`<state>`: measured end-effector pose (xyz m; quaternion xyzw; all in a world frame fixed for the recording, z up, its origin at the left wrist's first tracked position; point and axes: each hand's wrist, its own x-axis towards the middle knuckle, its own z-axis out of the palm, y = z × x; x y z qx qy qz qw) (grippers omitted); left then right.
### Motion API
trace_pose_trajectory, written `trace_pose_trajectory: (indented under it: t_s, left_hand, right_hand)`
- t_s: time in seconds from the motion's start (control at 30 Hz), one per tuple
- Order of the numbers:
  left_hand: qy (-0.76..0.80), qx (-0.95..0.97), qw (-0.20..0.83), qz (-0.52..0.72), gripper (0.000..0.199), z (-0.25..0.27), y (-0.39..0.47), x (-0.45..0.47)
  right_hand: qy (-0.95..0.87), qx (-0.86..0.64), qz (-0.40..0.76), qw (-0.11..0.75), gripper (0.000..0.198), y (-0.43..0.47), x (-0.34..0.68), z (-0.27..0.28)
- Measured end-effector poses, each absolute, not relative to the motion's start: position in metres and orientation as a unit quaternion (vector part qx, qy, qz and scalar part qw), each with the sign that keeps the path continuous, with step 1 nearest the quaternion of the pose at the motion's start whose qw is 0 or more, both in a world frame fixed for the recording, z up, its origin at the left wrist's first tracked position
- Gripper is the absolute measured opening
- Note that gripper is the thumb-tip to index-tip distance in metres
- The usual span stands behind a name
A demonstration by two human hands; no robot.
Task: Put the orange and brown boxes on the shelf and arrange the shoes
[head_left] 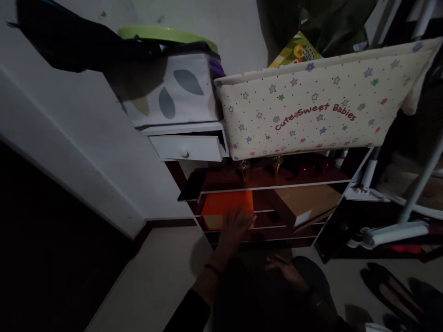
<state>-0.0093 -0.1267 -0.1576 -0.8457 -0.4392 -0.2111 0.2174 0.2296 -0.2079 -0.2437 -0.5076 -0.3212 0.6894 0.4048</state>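
My left hand (235, 228) reaches in front of an orange box (226, 203) on the lower level of a shoe rack (270, 188). Its fingers are stretched out and slightly blurred; whether they touch the box I cannot tell. Lower down, close to my knee, my right hand (285, 269) is open with its fingers extended and nothing in them. A brown cardboard box (311, 203) sits tilted on the same level, to the right of the orange one. On the level above stand gold-heeled shoes (277, 167) and dark red shoes (311, 168), partly in shadow.
A cream fabric basket (304, 110) with stars overhangs the rack's top. Left of it, a leaf-patterned box (180, 87) rests above a white drawer (187, 146), slightly pulled out. A phone-like dark slab (192, 186) lies at the rack's left edge. Black shoes (394, 290) lie on the floor at right.
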Motion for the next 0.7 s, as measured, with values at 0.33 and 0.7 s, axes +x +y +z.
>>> trace_pose_trajectory:
  t_s: [0.33, 0.7]
  left_hand:
    - [-0.519, -0.641, -0.346, -0.447, 0.051, -0.16, -0.191, 0.069]
    - [-0.06, -0.496, -0.803, -0.325, 0.087, -0.038, -0.186, 0.038]
  right_hand:
    - [-0.492, -0.507, 0.588, 0.394, 0.068, -0.184, 0.239, -0.175]
    - [-0.53, 0.011, 0.718, 0.452, 0.074, -0.207, 0.277, -0.035]
